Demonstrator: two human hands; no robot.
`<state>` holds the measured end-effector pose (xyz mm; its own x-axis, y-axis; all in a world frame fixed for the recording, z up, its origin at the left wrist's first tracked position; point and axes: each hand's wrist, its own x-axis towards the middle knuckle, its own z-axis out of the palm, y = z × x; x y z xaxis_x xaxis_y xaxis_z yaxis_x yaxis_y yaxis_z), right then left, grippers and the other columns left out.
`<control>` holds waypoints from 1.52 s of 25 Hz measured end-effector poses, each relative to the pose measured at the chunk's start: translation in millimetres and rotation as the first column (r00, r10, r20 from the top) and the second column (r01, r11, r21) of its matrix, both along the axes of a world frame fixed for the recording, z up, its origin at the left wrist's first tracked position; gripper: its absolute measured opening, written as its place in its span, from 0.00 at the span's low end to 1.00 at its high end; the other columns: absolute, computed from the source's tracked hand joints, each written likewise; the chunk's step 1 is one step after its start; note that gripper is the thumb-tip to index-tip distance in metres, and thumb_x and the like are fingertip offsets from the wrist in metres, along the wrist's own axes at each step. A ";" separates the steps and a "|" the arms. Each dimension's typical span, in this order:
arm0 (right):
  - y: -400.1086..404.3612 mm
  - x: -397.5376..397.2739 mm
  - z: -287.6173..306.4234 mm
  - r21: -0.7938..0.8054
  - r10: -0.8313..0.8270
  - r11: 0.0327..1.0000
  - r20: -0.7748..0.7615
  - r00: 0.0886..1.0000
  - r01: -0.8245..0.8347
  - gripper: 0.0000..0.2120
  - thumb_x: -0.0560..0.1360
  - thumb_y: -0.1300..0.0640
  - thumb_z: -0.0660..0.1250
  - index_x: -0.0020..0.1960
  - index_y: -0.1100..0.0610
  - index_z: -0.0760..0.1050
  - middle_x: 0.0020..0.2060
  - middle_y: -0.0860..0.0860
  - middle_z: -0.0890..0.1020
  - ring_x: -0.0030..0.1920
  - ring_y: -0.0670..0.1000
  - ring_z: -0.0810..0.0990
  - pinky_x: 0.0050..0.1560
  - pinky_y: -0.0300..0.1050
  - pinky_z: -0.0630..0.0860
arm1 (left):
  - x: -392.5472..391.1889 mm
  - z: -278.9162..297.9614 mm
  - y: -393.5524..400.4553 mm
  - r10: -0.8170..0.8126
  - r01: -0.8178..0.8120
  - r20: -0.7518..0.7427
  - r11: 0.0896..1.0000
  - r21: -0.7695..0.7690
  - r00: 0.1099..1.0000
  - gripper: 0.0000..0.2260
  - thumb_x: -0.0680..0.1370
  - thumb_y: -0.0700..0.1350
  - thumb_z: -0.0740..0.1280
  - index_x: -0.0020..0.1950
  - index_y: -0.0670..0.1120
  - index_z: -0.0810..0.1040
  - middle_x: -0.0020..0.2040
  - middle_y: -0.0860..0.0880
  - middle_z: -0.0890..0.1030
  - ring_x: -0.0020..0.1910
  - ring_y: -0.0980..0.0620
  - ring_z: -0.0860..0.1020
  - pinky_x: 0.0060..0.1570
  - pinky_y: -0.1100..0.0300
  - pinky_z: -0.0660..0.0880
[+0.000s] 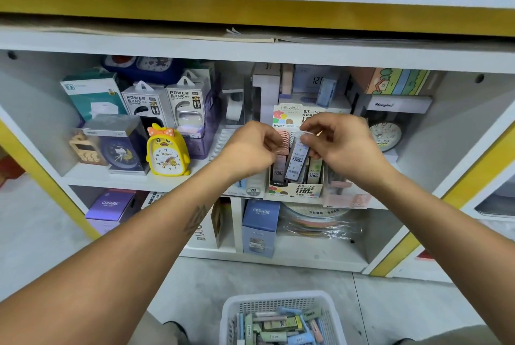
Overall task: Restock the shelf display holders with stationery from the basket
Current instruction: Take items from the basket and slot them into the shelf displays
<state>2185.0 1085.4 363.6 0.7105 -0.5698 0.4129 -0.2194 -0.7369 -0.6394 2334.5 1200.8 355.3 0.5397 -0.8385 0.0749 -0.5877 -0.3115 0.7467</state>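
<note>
Both hands are up at the middle shelf (172,177) over the pencil lead display box (295,188), the cardboard one printed 0.7 HB and 100. The right hand (341,144) is pinching one pale blue lead case (298,159) near its top, thumb and fingers curled round it, with the bottom end down inside the box among the other cases standing there. I can count roughly three more upright ones next to it, but the hands hide the rest. The left hand (249,149) is curled at the box's left side with its fingertips at the pink cases; can't tell if it's really gripping anything. Down on the floor sits one white plastic basket (231,308), loaded with a loose pile of lead cases in green, blue and pink, too jumbled to count. On the same shelf, off to the left: two power bank boxes (164,102), one yellow duck alarm clock (167,149) and one dark blue clock in a clear box (122,146). One round white clock (386,137) sits right of the hands.
</note>
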 end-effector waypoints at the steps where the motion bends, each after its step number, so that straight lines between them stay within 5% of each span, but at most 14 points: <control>1: 0.2 -2.5 0.2 -0.124 -0.008 0.992 -0.044 0.999 0.002 0.06 0.77 0.57 0.73 0.53 0.52 0.82 0.37 0.47 0.85 0.32 0.45 0.82 0.40 0.38 0.79 | 1.4 1.6 2.3 0.003 -0.006 0.115 1.000 0.022 0.993 0.15 0.74 0.34 0.68 0.58 0.46 0.83 0.54 0.50 0.84 0.55 0.52 0.81 0.58 0.61 0.76; 4: 2.1 -7.1 -1.3 -0.316 -0.002 0.948 -0.094 0.996 -0.027 0.09 0.77 0.55 0.73 0.56 0.54 0.82 0.39 0.47 0.85 0.34 0.44 0.81 0.43 0.43 0.80 | 2.0 1.8 7.6 -0.071 0.043 0.306 0.994 0.098 0.950 0.17 0.75 0.38 0.68 0.63 0.50 0.81 0.63 0.52 0.80 0.61 0.50 0.77 0.57 0.61 0.73; 9: -0.2 -3.9 -1.4 -0.166 0.030 0.986 -0.018 0.999 -0.033 0.07 0.75 0.55 0.74 0.53 0.52 0.82 0.38 0.40 0.82 0.36 0.41 0.82 0.43 0.41 0.81 | 0.8 0.7 6.2 -0.152 0.086 0.389 0.979 0.182 0.908 0.18 0.76 0.39 0.67 0.64 0.50 0.79 0.65 0.49 0.79 0.64 0.46 0.75 0.62 0.50 0.75; 16: 3.3 0.9 -5.7 -0.174 0.058 0.983 -0.038 0.998 -0.064 0.07 0.75 0.57 0.74 0.51 0.49 0.82 0.39 0.40 0.82 0.40 0.39 0.81 0.42 0.35 0.79 | 4.6 -2.8 6.6 -0.140 0.066 0.413 0.980 0.188 0.900 0.18 0.76 0.38 0.67 0.64 0.50 0.79 0.64 0.50 0.79 0.63 0.47 0.76 0.55 0.56 0.73; 21: -6.0 -11.8 7.7 -0.189 0.006 0.982 -0.030 1.000 -0.012 0.06 0.74 0.59 0.74 0.49 0.51 0.83 0.38 0.42 0.83 0.39 0.44 0.81 0.46 0.46 0.81 | 4.7 -3.4 5.9 -0.197 0.134 0.418 0.975 0.175 0.887 0.21 0.76 0.37 0.65 0.68 0.51 0.76 0.67 0.51 0.77 0.65 0.47 0.74 0.62 0.53 0.74; 27: -21.4 -22.2 24.1 -0.057 -0.132 0.987 0.271 0.953 0.153 0.05 0.76 0.60 0.72 0.51 0.54 0.80 0.41 0.50 0.83 0.42 0.52 0.82 0.45 0.54 0.81 | -1.2 -8.0 -1.2 -0.237 0.168 0.447 0.967 0.190 0.863 0.22 0.76 0.37 0.66 0.69 0.48 0.74 0.68 0.50 0.76 0.66 0.47 0.73 0.64 0.49 0.72; 38: -27.0 5.2 3.8 -0.228 -0.071 0.970 0.044 0.997 0.079 0.05 0.77 0.56 0.71 0.53 0.50 0.80 0.42 0.46 0.84 0.41 0.49 0.83 0.47 0.50 0.81 | -8.1 -15.6 -12.9 -0.155 0.098 0.458 0.984 0.145 0.875 0.20 0.75 0.52 0.72 0.64 0.47 0.74 0.61 0.50 0.75 0.60 0.50 0.74 0.48 0.59 0.67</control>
<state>2190.2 1058.3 367.4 0.6521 -0.5082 0.5625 -0.2603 -0.8470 -0.4634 2326.3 1188.0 339.7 0.3546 -0.9153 0.1911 -0.8986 -0.2770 0.3404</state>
